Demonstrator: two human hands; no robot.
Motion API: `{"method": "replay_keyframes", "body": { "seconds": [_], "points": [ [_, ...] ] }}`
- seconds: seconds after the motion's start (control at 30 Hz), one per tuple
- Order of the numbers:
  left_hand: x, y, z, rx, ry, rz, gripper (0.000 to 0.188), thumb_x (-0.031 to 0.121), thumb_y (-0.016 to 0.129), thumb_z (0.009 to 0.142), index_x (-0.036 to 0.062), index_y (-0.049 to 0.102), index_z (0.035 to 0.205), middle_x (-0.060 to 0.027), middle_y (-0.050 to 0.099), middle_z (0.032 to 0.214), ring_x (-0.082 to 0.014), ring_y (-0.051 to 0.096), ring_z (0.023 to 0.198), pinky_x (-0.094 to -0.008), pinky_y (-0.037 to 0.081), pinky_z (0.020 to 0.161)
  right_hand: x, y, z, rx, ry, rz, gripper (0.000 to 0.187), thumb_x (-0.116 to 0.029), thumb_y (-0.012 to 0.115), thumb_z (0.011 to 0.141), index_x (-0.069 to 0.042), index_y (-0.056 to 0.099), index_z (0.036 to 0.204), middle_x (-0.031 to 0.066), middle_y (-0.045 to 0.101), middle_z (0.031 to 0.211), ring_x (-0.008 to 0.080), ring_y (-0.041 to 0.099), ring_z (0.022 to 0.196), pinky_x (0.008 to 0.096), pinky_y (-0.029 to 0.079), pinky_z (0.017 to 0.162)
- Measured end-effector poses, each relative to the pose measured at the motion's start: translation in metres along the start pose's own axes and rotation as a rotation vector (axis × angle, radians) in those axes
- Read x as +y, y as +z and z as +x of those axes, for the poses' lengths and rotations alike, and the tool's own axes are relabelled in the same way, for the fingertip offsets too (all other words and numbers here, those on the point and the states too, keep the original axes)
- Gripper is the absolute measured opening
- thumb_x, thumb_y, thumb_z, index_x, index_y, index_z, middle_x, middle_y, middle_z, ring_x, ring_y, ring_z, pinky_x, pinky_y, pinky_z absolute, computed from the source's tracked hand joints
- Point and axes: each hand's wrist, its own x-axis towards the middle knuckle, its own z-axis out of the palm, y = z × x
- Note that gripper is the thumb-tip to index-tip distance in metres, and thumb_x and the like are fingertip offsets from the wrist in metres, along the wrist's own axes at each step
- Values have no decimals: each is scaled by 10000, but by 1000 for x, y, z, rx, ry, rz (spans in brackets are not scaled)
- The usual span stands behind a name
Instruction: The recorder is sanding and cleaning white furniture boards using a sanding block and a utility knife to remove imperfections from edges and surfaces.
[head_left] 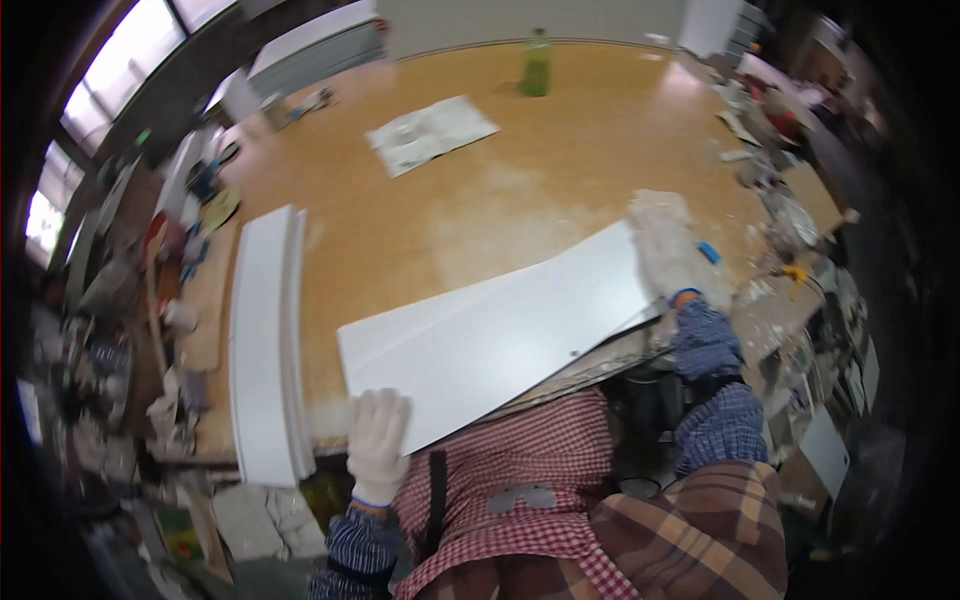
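Note:
A long white panel (520, 320) lies slantwise over a second white panel (430, 312) at the table's front edge, its near left corner jutting past that edge. My left hand (378, 445), in a whitish work glove, grips the left end of the upper panel, fingers pointing away from me. At the far right end, my right hand (664, 240), gloved too, is wrapped over the panel's short edge; its fingertips are blurred and partly hidden. A small dark spot or hole shows near the upper panel's front edge.
Several narrow white panels (265, 345) are stacked on the left of the wooden table (480, 220). Farther back are a white sheet (430, 135) and a green bottle (537, 65). A small blue object (709, 252) lies beside my right hand. Scraps clutter both sides.

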Motion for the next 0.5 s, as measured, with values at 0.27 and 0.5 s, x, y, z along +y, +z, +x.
{"method": "replay_keyframes", "body": {
  "seconds": [0.27, 0.5],
  "points": [
    [38, -17, -12, -9, 25, 114, 455, 137, 713, 777, 54, 710, 1224, -161, 669, 1229, -410, 659, 1080, -531, 545, 964, -219, -35, -47, -185, -496, 354, 421, -248, 684, 989, -88, 712, 1378, 160, 614, 1530, 400, 454, 1523, 610, 262, 1315],
    [31, -21, 18, -36, 121, 66, 370, 155, 677, 760, 30, 662, 1108, -132, 637, 1089, -311, 631, 917, -437, 516, 815, -191, -64, -51, -411, -509, 408, 432, -232, 700, 928, -118, 740, 1342, 209, 669, 1377, 432, 566, 1362, 600, 386, 1208]
  ]
}}
